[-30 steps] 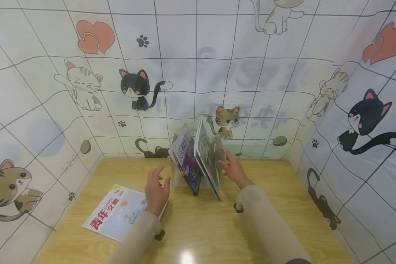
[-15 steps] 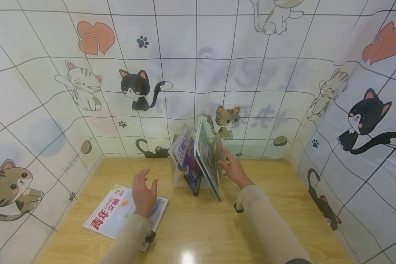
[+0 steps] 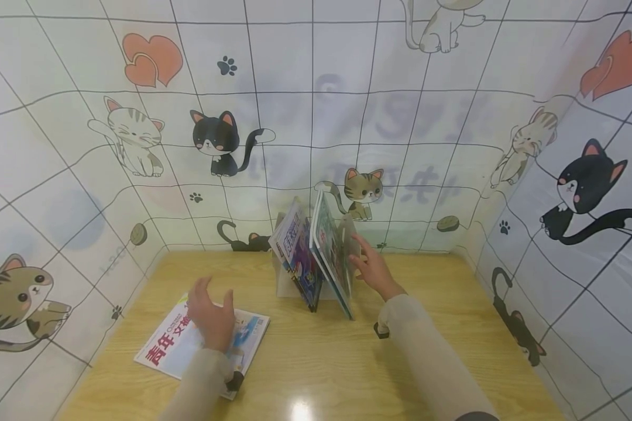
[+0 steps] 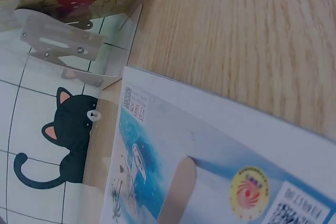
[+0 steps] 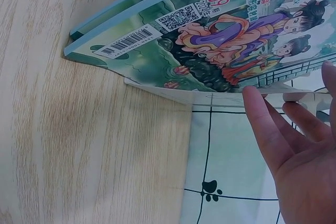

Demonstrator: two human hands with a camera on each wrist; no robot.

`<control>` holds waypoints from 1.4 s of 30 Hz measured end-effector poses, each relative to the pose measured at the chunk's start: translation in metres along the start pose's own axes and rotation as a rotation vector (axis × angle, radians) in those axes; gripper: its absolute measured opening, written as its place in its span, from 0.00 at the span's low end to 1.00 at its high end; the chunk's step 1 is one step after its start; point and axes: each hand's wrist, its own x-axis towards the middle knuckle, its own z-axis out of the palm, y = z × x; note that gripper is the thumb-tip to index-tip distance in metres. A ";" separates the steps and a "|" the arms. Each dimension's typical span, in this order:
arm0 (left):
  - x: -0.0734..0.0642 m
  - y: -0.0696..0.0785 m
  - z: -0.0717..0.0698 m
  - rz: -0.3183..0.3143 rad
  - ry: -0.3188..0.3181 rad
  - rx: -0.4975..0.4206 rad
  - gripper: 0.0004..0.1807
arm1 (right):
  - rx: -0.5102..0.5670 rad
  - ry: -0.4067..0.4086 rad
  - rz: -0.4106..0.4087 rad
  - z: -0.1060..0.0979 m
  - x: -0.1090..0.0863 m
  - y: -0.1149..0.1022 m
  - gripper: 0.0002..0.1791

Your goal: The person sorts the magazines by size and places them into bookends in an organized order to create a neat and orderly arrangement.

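Above the white magazine (image 3: pixel 163 351) lying on the table, my left hand (image 3: pixel 210 318) hovers with spread, relaxed fingers and holds nothing. In the left wrist view one finger (image 4: pixel 181 187) shows over the magazine's blue beach cover. My right hand (image 3: pixel 374 269) rests its fingertips at the right side of a pale book rack (image 3: pixel 354 234), fingers loosely extended. The rack holds purple-covered magazines (image 3: pixel 297 251) leaning left and green-edged magazines (image 3: pixel 326 251) tilted beside them. The right wrist view shows their illustrated back cover (image 5: pixel 210 51) close to the fingers.
The wooden table (image 3: pixel 316 362) meets a tile-patterned backdrop (image 3: pixel 295 117) printed with cats at the back and both sides. The rack stands near the back middle, right of the lying magazine.
My left hand has moved left, away from the rack and over the lying magazine, uncovering the magazine's right part. The right hand and the rack have stayed in place.
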 end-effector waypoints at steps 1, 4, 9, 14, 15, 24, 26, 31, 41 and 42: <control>0.000 -0.001 -0.001 -0.026 0.005 0.001 0.31 | -0.004 0.000 -0.002 0.000 0.000 0.000 0.33; 0.000 -0.004 -0.005 -0.090 0.028 -0.002 0.32 | -0.014 -0.004 -0.009 0.000 0.000 0.001 0.34; 0.000 -0.010 -0.009 -0.171 0.075 0.029 0.34 | -0.015 -0.009 -0.006 0.000 -0.001 0.002 0.34; -0.001 -0.011 -0.015 -0.297 0.091 0.045 0.39 | -0.011 -0.009 0.004 0.000 0.000 0.001 0.33; -0.002 -0.011 -0.017 -0.321 0.093 0.051 0.40 | -0.011 -0.010 0.007 0.000 0.000 0.001 0.33; -0.002 -0.019 -0.027 -0.478 0.097 0.151 0.49 | -0.007 -0.013 -0.002 0.000 0.000 0.001 0.33; -0.001 -0.025 -0.028 -0.505 0.071 0.188 0.50 | 0.001 -0.015 -0.005 0.000 0.000 0.001 0.33; -0.001 -0.039 -0.033 -0.562 -0.006 0.284 0.55 | 0.007 -0.021 0.014 -0.001 0.001 0.000 0.34; -0.010 -0.060 -0.046 -0.663 -0.134 0.383 0.62 | 0.005 -0.009 0.037 0.001 0.001 -0.001 0.34; -0.011 -0.061 -0.047 -0.669 -0.138 0.382 0.63 | 0.006 -0.011 0.035 0.001 0.001 -0.001 0.34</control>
